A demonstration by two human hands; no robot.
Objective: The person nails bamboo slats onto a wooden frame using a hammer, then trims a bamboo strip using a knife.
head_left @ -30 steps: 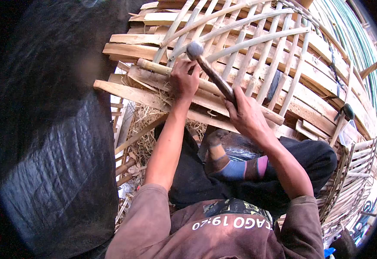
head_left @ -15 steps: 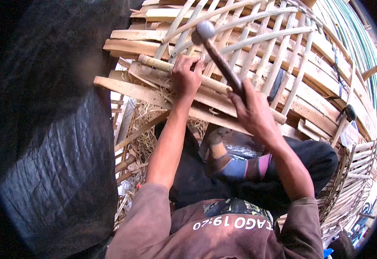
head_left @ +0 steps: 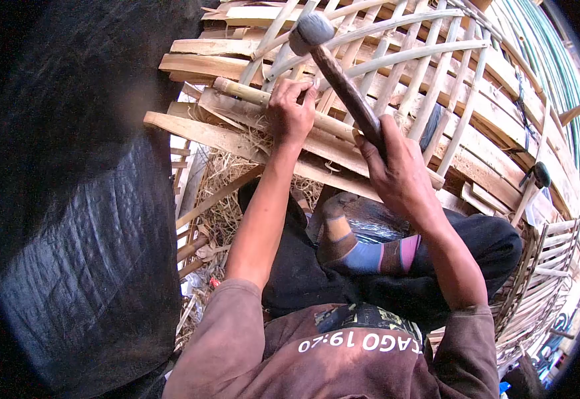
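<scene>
Two hands work: the right hand [head_left: 399, 169] wraps its fingers firmly round one hammer [head_left: 348, 93], raised over a bamboo lattice [head_left: 423, 52]; the left hand [head_left: 293, 110], over one bamboo pole [head_left: 334, 128], pinches closed, its contents too small to tell.

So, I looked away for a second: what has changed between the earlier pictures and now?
The hammer has swung up, its head farther from the pole, and the right hand has shifted slightly rightward with it. Nothing was visibly picked up or let go. The left hand stayed at the pole.
</scene>
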